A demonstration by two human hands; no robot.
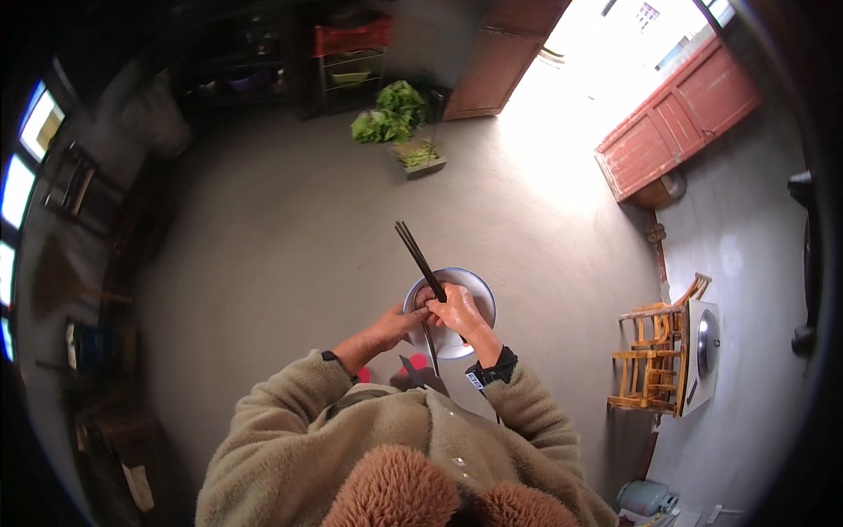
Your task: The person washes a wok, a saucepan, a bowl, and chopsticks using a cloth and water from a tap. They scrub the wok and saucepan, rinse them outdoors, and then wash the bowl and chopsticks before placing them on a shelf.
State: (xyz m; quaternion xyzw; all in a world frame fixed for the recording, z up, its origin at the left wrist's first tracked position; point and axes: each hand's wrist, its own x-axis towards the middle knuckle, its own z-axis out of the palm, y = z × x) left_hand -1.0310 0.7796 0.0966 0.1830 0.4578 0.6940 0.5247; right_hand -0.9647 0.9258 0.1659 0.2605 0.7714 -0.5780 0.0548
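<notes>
Black chopsticks [421, 262] to watch — clutching them in the right hand [459, 313], can't tell about the left hand's [392, 328] grip — could drop some by loosening up.

Home room, kitchen-like, being indicated by leafy greens [384, 125] on floor [263, 220], blue-rimmed bowl [474, 288], gas cylinder [645, 497], red doors [680, 123].

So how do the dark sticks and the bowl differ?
Shape: the dark sticks are long and thin, while the bowl is round and wide.
Colour: the sticks are dark; the bowl is whitish with a blue rim.
Pose: the sticks slant in the grip of the right hand; the bowl opens upward beneath it.
Shared: the right hand partly hides both.
</notes>
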